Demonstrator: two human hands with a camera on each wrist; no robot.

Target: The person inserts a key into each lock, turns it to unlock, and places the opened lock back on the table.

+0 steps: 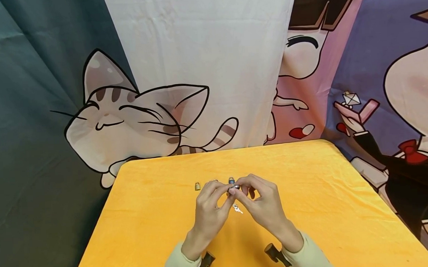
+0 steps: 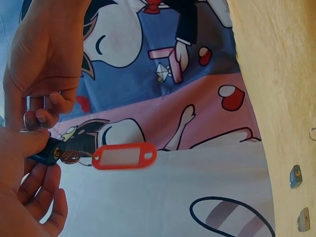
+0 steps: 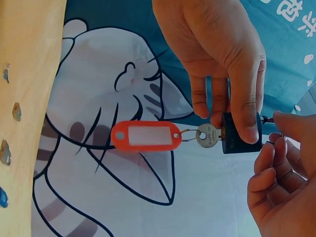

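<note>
A black padlock [image 3: 241,133] is held up between both hands above the table. My left hand [image 1: 209,207] grips its body, thumb across the front. At the shackle end, the fingers of my right hand [image 1: 264,205] pinch the shackle, which they mostly cover. A silver key [image 3: 208,136] sits in the keyhole. From its ring hangs a red-framed tag [image 3: 146,136] with a white label. In the head view, the hands hide much of the padlock.
On the yellow table [image 1: 150,232], beyond the hands, lie a small brass padlock [image 1: 197,186] and a blue padlock [image 1: 231,180]. Another brass padlock [image 3: 5,152] shows in the right wrist view. Silver keys [image 1: 237,208] lie between the hands. A cartoon curtain [image 1: 210,50] hangs behind.
</note>
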